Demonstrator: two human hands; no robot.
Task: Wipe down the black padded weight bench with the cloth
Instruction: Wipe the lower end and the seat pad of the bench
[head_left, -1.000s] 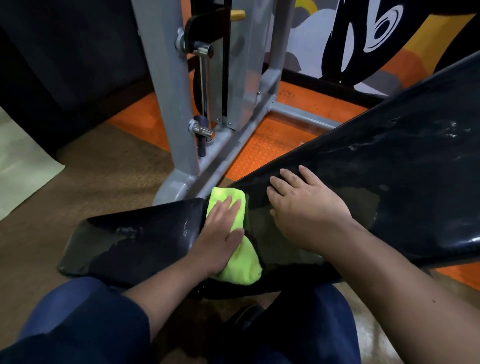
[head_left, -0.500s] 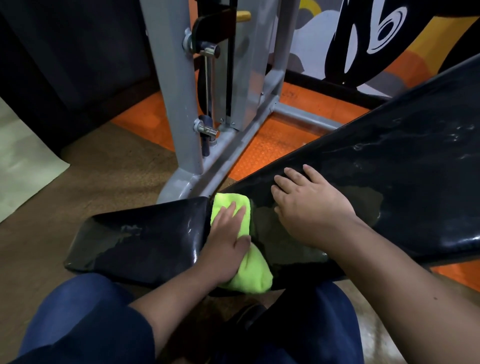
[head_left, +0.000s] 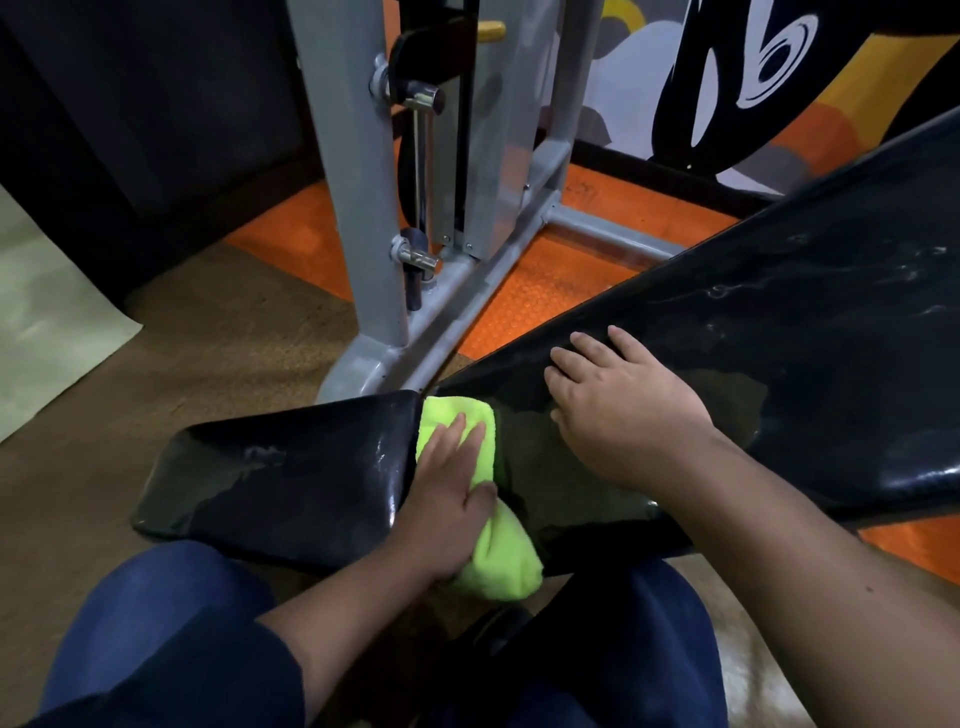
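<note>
The black padded bench has a low seat pad (head_left: 280, 483) at lower left and a long inclined back pad (head_left: 810, 353) rising to the upper right, both with wet streaks. A bright yellow-green cloth (head_left: 498, 561) lies in the gap where the two pads meet. My left hand (head_left: 447, 499) presses flat on the cloth with straight fingers. My right hand (head_left: 618, 410) rests palm down on the lower end of the back pad, fingers spread, just right of the cloth.
A grey steel machine frame (head_left: 363, 208) with pins and a base rail stands directly behind the bench. Orange rubber flooring (head_left: 545, 291) lies under it, brown matting (head_left: 218, 338) to the left. My knees in dark blue trousers (head_left: 166, 639) sit at the bottom edge.
My left hand has slid the cloth slightly along the gap between the pads. My right hand stays planted on the back pad. The view has shifted a little.
</note>
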